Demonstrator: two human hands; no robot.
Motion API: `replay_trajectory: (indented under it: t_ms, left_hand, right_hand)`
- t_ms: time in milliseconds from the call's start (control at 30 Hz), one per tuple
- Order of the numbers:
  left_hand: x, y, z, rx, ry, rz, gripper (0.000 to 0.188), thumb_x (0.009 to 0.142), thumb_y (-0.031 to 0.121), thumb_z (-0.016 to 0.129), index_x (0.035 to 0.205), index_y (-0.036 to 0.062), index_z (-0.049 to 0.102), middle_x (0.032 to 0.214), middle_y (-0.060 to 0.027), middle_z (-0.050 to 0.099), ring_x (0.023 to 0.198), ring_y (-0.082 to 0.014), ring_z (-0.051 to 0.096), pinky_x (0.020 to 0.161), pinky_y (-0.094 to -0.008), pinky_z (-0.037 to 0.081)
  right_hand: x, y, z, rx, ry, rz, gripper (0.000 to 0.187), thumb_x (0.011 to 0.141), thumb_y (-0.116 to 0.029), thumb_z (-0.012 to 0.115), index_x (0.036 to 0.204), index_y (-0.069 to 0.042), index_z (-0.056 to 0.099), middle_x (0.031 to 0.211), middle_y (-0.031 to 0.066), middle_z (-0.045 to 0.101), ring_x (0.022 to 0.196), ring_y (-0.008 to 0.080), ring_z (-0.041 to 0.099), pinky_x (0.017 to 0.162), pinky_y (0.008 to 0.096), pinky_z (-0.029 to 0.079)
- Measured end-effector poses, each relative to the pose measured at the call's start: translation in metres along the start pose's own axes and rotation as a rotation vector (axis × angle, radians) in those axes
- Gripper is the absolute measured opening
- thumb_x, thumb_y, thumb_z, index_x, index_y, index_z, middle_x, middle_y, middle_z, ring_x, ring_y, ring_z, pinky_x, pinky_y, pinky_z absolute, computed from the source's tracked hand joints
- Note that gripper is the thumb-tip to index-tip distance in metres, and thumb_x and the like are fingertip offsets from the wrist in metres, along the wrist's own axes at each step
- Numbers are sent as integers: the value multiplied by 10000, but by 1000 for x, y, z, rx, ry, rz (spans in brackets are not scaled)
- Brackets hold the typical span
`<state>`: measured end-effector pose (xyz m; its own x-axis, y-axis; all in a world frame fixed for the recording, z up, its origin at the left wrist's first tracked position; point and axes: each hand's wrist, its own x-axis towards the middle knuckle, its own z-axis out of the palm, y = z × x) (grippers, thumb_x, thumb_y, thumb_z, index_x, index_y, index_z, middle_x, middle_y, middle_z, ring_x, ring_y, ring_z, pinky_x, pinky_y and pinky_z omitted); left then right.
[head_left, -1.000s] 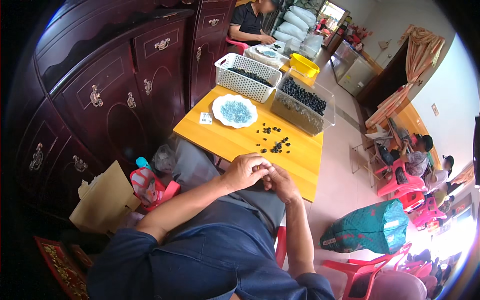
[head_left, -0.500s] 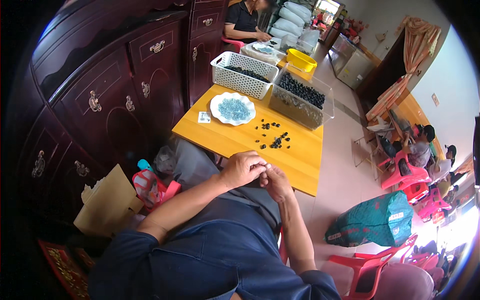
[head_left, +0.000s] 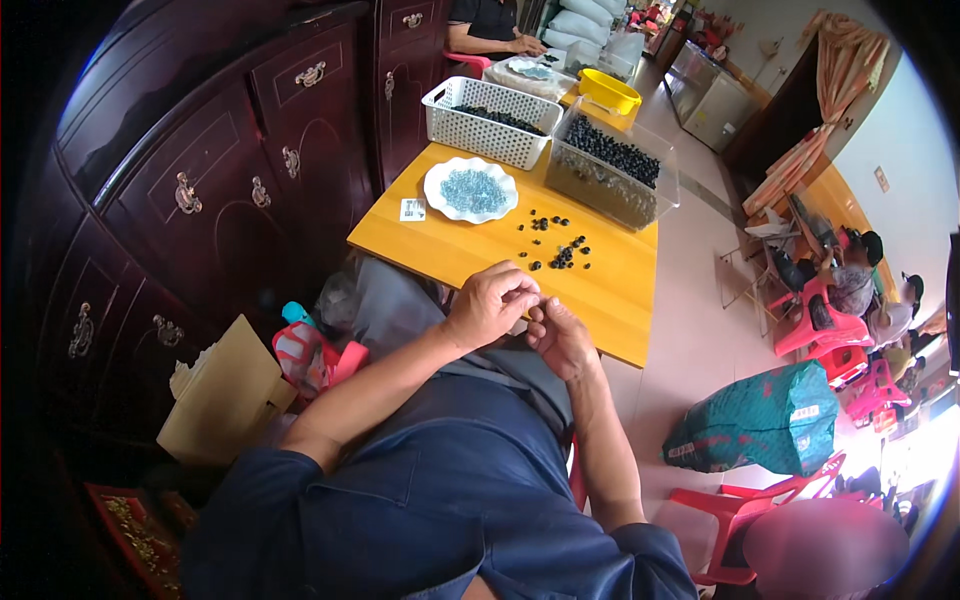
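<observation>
Over my lap, at the near edge of the yellow wooden table [head_left: 480, 248], both hands meet with fingertips pinched. My left hand [head_left: 490, 305] is closed, thumb against fingers, on something too small to make out. Close beside it, my right hand [head_left: 562, 338] is curled with thumb and forefinger together; what it holds, if anything, is hidden. Just beyond them, several small black round parts [head_left: 563, 257] lie scattered on the tabletop. A white scalloped plate [head_left: 436, 181] holds many small clear bluish pieces [head_left: 474, 191].
Behind the plate stand a white perforated basket [head_left: 490, 138] and a clear plastic bin [head_left: 610, 188], both with black parts. A yellow tub [head_left: 612, 92] is farther back. Another person [head_left: 482, 28] sits there. Dark cabinets [head_left: 210, 170] line the left; a green sack [head_left: 755, 420] and red chair [head_left: 725, 515] are right.
The whole view has shifted slightly, so the table and bins sit higher in the picture. My hands stay together, their fingertips now a little apart.
</observation>
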<state>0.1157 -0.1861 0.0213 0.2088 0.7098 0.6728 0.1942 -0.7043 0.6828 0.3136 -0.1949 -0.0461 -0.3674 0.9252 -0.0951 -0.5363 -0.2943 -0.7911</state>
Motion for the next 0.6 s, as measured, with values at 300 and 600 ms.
replay_trajectory:
  t_ms: [300, 600]
  left_hand:
    - [-2, -9, 1, -120, -1, -112, 50, 887, 21, 712, 923, -1, 685, 881, -73, 680, 742, -167, 670, 645, -273, 543]
    - [-1, -6, 2, -237, 0, -207, 67, 899, 50, 721, 933, 1, 691, 883, -51, 682, 777, -119, 653, 644, -267, 538]
  right_hand:
    - [-1, -3, 0, 391, -49, 50, 282, 1025, -338, 612, 1187, -107, 619, 976, -4, 674, 793, 116, 624, 735, 295, 570]
    - [-2, 1, -2, 534, -108, 64, 295, 1018, -397, 602, 1132, -126, 627, 972, 3, 700, 789, 132, 642, 747, 318, 579]
